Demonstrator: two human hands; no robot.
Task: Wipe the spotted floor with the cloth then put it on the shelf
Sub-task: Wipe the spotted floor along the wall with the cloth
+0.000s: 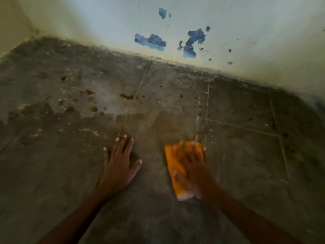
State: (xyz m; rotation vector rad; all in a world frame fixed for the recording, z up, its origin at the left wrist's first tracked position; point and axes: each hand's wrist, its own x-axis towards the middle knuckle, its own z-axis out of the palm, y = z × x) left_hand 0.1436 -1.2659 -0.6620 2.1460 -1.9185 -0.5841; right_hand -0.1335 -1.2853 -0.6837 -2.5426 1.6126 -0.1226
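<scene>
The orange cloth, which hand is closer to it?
Right. The right hand presses flat on the cloth; the left hand rests on the floor to its left, apart.

The blurred right hand (191, 166) hides much of the cloth (171, 162); both forearms (79, 213) run off the bottom edge.

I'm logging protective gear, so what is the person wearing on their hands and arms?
Nothing visible: the left hand and right hand are bare, no gloves, and both forearms show no sleeves, watch or bands. The right hand is motion-blurred.
</scene>
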